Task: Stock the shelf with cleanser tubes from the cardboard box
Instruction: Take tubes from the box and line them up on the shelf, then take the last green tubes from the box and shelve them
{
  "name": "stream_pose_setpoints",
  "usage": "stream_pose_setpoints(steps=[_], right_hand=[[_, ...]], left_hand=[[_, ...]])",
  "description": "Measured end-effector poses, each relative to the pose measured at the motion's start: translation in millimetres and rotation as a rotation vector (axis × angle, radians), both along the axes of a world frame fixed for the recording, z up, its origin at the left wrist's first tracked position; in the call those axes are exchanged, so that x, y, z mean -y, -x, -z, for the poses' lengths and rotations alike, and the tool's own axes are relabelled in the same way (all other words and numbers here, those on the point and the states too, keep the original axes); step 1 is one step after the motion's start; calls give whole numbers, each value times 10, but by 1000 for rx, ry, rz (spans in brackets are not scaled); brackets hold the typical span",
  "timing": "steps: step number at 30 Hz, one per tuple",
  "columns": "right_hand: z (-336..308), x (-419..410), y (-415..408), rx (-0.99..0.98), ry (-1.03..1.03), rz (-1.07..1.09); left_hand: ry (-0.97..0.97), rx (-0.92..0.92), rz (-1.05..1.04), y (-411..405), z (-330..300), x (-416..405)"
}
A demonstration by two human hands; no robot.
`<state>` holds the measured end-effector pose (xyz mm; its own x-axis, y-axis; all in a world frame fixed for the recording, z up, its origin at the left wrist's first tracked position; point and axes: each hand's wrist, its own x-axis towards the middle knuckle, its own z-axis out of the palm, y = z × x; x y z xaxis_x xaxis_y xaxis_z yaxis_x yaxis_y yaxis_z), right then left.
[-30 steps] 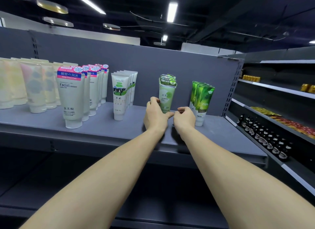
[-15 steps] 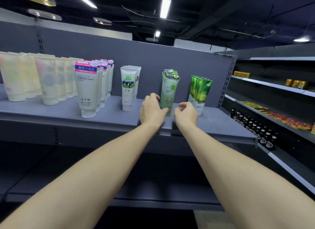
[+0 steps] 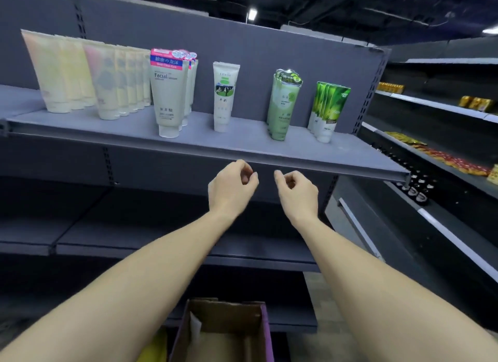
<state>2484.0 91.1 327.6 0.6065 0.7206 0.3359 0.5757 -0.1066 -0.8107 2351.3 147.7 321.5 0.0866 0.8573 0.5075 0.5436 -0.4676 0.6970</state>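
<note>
Head view: both hands, left point(image 3: 232, 187) and right point(image 3: 296, 191), hang empty with fingers loosely curled below the shelf point(image 3: 242, 149); best reach straight down into the box point(image 3: 223, 332) for one tube.

- Two forearms enter from the bottom corners, both bare from the frame edge to the wrist; no sleeve, cuff or fabric shows on either
- left hand point(image 3: 232, 187): ungloved; no ring, band or watch visible at the fingers or wrist; knuckles and the back of the hand face the camera
- right hand point(image 3: 298, 192): likewise ungloved; the wrist carries no strap or bracelet; fingers unadorned
- fingernails are too small and blurred to tell whether painted
- Forearms look smooth; no tattoo, plaster or marking can be made out; upper arms and torso lie outside the view
</note>
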Motion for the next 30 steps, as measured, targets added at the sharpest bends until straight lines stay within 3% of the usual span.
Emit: stream_pose_setpoints(steps=[15,30], right_hand=[[2395,695,52,-93,413,-236],[4419,579,429,-188,734,-260]], left_hand=[[579,-219,-132,332,2429,912],[1040,-339,-159,563,4481,1237]])
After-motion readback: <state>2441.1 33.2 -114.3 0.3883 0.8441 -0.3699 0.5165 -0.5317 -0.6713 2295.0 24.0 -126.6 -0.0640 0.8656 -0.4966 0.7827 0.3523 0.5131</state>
